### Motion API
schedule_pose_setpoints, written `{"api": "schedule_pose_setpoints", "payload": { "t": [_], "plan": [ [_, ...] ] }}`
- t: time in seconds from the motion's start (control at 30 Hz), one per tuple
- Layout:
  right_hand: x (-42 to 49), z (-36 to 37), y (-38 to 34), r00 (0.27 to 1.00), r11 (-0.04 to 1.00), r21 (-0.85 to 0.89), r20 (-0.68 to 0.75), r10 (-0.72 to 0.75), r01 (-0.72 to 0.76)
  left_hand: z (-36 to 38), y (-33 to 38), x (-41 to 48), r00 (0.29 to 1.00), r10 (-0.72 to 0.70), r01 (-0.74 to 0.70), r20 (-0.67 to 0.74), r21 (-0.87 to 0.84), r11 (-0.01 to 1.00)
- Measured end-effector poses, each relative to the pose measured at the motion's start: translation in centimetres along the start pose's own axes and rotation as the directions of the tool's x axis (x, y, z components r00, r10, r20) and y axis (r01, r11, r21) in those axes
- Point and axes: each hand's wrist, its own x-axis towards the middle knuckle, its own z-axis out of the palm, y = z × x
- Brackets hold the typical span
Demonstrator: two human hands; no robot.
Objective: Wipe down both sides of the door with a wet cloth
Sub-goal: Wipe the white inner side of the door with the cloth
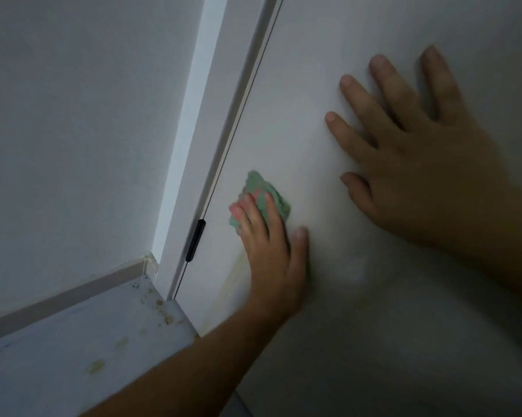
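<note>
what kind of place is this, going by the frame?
Probably indoors in a home, at a doorway, though little of the room shows. A white door hangs on a black hinge in a white frame, beside a painted wall with a skirting board.

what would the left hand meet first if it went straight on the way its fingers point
Probably the door frame, just past the door edge; the left hand and cloth point up-left, above the hinge.
</note>
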Motion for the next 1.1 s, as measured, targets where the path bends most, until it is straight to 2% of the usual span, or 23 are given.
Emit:
{"api": "schedule_pose_setpoints", "payload": {
  "t": [0.07,0.13,0.23,0.33,0.37,0.43,0.5,0.57,0.7,0.8,0.87,0.93,1.0,1.03,1.1],
  "plan": [
    [-0.2,0.5,-1.5,1.000,0.999,0.040,-0.026,0.009,-0.008,1.3,-0.2,-6.7,0.988,0.079,-0.083,0.133,0.031,0.996],
    [-0.5,1.4,-3.4,0.996,0.989,0.141,-0.064,0.061,-0.051,1.7,-1.1,-10.0,0.979,0.061,-0.068,0.195,0.031,0.997],
    [-0.4,2.3,-4.9,0.971,0.938,0.296,-0.101,0.218,-0.180,0.7,-1.7,-4.8,0.994,-0.048,0.048,0.099,-0.002,0.999],
    [-0.1,2.5,-5.0,0.973,0.944,0.286,-0.106,0.203,-0.165,-0.7,-1.9,0.6,0.990,-0.138,0.137,-0.021,-0.055,0.989],
    [-0.2,2.4,-4.9,0.976,0.944,0.283,-0.089,0.199,-0.167,-0.4,-2.0,0.2,0.994,-0.111,0.111,-0.009,-0.034,0.993],
    [-1.1,1.9,-4.7,0.990,0.968,0.224,-0.059,0.131,-0.115,0.9,-2.0,-3.9,0.996,0.043,-0.048,0.083,0.069,0.996],
    [-3.0,1.1,-3.9,0.999,0.991,0.128,-0.025,0.032,-0.028,2.3,-1.8,-9.4,0.938,0.260,-0.300,0.227,0.163,0.940],
    [-5.1,0.2,-2.4,0.998,0.992,0.113,-0.031,0.058,-0.054,3.5,-1.3,-12.5,0.880,0.370,-0.440,0.297,0.219,0.871],
    [-8.4,-1.5,0.5,0.983,0.972,0.164,-0.047,0.178,-0.168,2.6,0.7,-7.9,0.887,0.416,-0.455,0.199,0.236,0.858],
    [-9.7,-2.7,1.3,0.982,0.965,0.189,-0.018,0.186,-0.179,1.0,2.5,-2.0,0.939,0.327,-0.342,0.110,0.166,0.925],
    [-9.8,-3.1,1.4,0.985,0.960,0.221,0.015,0.173,-0.172,1.0,3.8,-1.7,0.955,0.280,-0.292,0.101,0.150,0.945],
    [-9.8,-3.6,1.7,0.979,0.933,0.297,0.031,0.201,-0.202,2.3,4.9,-5.1,0.899,0.395,-0.428,0.187,0.192,0.883],
    [-9.8,-4.0,1.9,0.971,0.887,0.404,0.011,0.239,-0.223,3.8,5.8,-9.6,0.768,0.544,-0.624,0.338,0.204,0.754],
    [-9.8,-4.2,1.9,0.967,0.857,0.463,-0.005,0.255,-0.224,4.2,6.2,-11.0,0.728,0.566,-0.669,0.386,0.223,0.709],
    [-10.0,-4.5,2.2,0.957,0.778,0.590,-0.032,0.290,-0.216,4.3,7.1,-10.3,0.749,0.558,-0.656,0.358,0.278,0.702]
  ]
}}
